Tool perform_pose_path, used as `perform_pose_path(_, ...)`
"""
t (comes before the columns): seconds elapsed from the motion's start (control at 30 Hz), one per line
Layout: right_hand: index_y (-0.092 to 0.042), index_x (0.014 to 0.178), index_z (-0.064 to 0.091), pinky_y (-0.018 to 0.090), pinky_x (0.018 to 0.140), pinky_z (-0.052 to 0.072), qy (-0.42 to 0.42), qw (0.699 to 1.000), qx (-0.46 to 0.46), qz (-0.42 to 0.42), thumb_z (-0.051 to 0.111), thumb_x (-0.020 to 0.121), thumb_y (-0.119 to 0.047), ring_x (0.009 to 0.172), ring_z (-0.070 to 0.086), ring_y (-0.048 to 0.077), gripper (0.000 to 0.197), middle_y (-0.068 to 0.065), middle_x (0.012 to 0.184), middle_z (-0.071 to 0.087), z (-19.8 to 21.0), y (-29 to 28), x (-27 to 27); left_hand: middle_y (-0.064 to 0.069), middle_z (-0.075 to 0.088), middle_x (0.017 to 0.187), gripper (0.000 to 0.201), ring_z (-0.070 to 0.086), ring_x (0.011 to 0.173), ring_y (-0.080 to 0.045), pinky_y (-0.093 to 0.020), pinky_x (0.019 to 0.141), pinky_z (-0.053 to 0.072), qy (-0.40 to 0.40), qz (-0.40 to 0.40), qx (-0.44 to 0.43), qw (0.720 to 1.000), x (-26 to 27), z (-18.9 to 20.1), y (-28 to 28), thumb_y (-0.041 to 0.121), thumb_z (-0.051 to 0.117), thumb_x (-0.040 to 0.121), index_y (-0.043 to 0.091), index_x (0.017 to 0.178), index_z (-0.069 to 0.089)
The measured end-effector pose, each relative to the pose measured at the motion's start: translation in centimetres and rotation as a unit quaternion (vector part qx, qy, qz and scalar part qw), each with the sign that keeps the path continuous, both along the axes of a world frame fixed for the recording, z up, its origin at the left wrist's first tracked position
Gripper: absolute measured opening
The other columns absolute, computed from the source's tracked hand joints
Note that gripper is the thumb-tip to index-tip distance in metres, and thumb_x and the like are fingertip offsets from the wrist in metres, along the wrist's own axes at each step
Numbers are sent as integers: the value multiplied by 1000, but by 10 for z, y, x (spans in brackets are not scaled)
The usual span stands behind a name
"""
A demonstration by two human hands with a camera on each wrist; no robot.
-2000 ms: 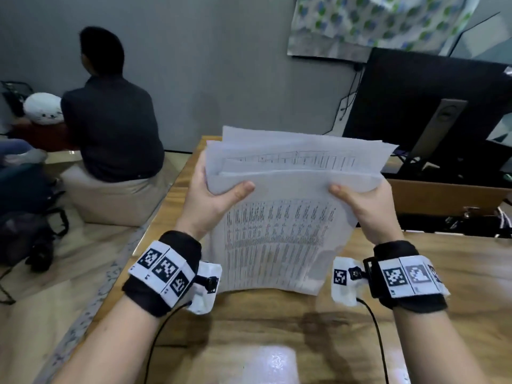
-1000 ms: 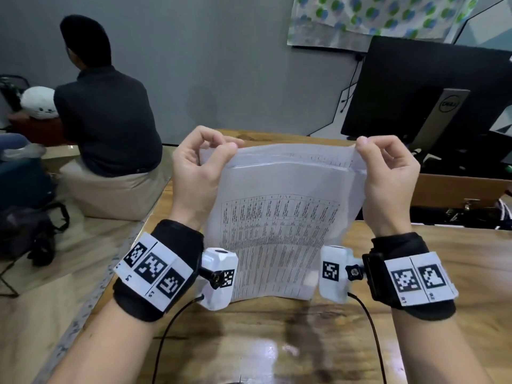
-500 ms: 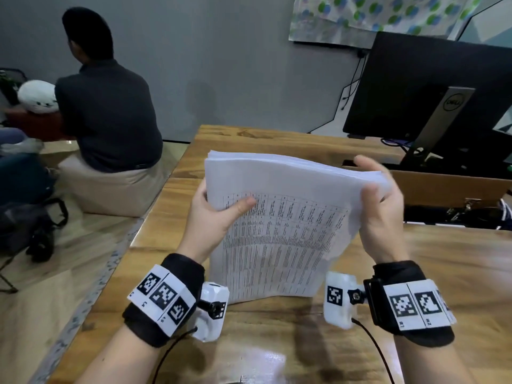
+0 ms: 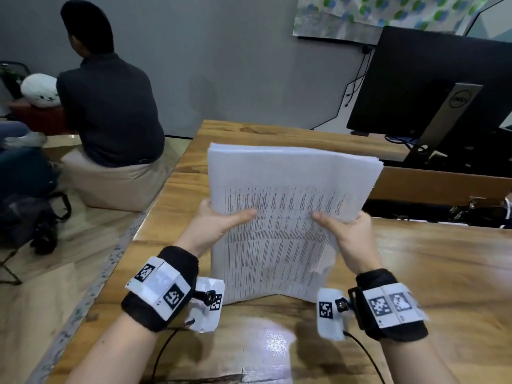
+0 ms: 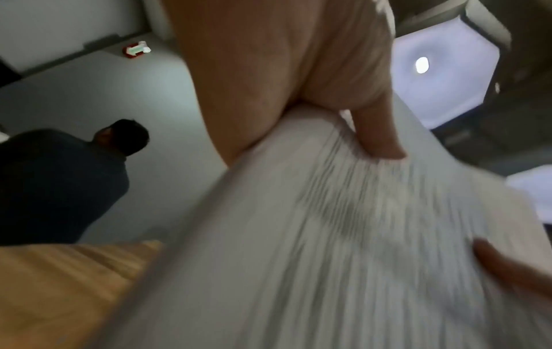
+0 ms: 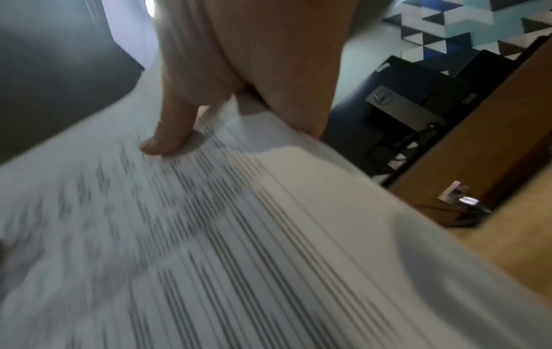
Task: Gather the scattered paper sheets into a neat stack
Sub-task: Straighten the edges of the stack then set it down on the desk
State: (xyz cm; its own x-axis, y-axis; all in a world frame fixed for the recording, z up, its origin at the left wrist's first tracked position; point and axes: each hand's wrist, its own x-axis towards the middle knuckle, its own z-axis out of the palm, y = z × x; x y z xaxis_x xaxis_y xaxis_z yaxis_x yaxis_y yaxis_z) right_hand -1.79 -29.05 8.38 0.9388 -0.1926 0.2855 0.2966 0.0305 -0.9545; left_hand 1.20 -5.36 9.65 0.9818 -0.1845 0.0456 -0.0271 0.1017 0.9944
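A stack of white paper sheets (image 4: pixel 279 217) printed with tables stands on its lower edge on the wooden table (image 4: pixel 443 273), leaning away from me. My left hand (image 4: pixel 219 220) grips its left edge, thumb on the front sheet and fingers hidden behind. My right hand (image 4: pixel 346 225) grips the right edge the same way. The left wrist view shows the left thumb (image 5: pixel 376 132) pressed on the paper stack (image 5: pixel 328 236). In the right wrist view the right thumb (image 6: pixel 170 132) lies on the printed top sheet (image 6: pixel 239 236). The top edges look nearly aligned.
A black monitor (image 4: pixel 432 87) on a stand rises at the back right, with a cardboard box (image 4: pixel 443 184) and cables in front of it. A person in a dark shirt (image 4: pixel 108 106) sits left of the table, back turned. A dark bag (image 4: pixel 30 217) lies on the floor.
My hands pinched the stack's top corners a second ago, then slid down; both now grip the side edges at mid height. The uneven top sheets have come level.
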Motion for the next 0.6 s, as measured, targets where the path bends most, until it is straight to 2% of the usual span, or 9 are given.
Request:
perform_pose_path(0.1, -18, 91, 69, 20, 76, 55, 36, 999, 5, -4, 75, 67, 0, 88, 70, 7, 30, -11, 85, 76, -25, 3, 3, 7, 75, 95, 47, 69, 95, -6, -43, 100, 48, -10, 11, 27, 1000, 2, -17, -3, 22, 82, 62, 14, 105, 66)
perform_pose_path(0.2, -15, 88, 71, 19, 76, 55, 61, 998, 1, 23, 75, 67, 0, 89, 71, 9, 26, -8, 86, 76, -29, -1, 8, -2, 72, 107, 53, 67, 102, -13, -43, 100, 48, -16, 50, 20, 998, 6, -15, -3, 24, 81, 66, 6, 113, 62)
perform_pose_path(0.3, -10, 84, 72, 18, 68, 54, 134, 986, -49, 89, 76, 62, -12, 82, 72, 10, 22, -4, 82, 77, -29, -12, 5, 15, 76, 79, 17, 70, 82, 0, -32, 92, 53, -15, 91, -13, 996, 13, -19, 3, 8, 70, 77, 15, 92, 67)
perform_pose_path(0.33, -8, 83, 72, 18, 64, 54, 160, 980, -64, 104, 75, 63, -13, 78, 72, 12, 20, -2, 81, 77, -30, -16, 2, 16, 75, 75, 13, 69, 78, 0, -29, 87, 55, -8, 104, -48, 993, 13, -17, 5, 6, 67, 79, 16, 88, 67)
perform_pose_path(0.4, -5, 79, 72, 20, 57, 54, 181, 976, -61, 102, 74, 65, -14, 70, 72, 15, 17, 1, 76, 77, -31, -24, -4, 9, 76, 83, 12, 70, 82, -6, -27, 80, 57, 8, 128, -126, 984, 14, -14, 11, 5, 62, 83, 13, 91, 65)
perform_pose_path(0.43, -6, 77, 72, 21, 55, 54, 179, 979, -44, 91, 76, 62, -18, 67, 72, 16, 20, 2, 74, 76, -30, -28, -5, 4, 74, 94, 14, 69, 89, -12, -30, 82, 57, 20, 138, -160, 977, 16, -15, 14, 8, 63, 82, 11, 96, 64)
perform_pose_path(0.5, -9, 75, 74, 24, 55, 56, 163, 984, 6, 76, 83, 50, -28, 68, 71, 20, 33, 4, 76, 76, -28, -32, -4, -6, 67, 113, 41, 65, 104, -22, -40, 89, 54, 36, 145, -211, 966, 13, -12, 14, 20, 71, 69, 8, 106, 62)
perform_pose_path(0.57, -9, 85, 72, 29, 56, 58, 138, 984, 99, 55, 84, 52, -27, 70, 71, 20, 40, 5, 81, 76, -27, -32, 2, -7, 66, 113, 60, 65, 105, -22, -41, 87, 55, 48, 150, -241, 958, 14, -12, 12, 28, 76, 55, 9, 109, 61)
perform_pose_path(0.6, -7, 95, 68, 32, 59, 60, 128, 977, 163, 45, 79, 59, -22, 74, 71, 20, 40, 5, 86, 75, -28, -30, 5, -6, 67, 110, 54, 66, 101, -20, -40, 84, 56, 53, 149, -251, 955, 14, -13, 10, 27, 75, 59, 10, 108, 61)
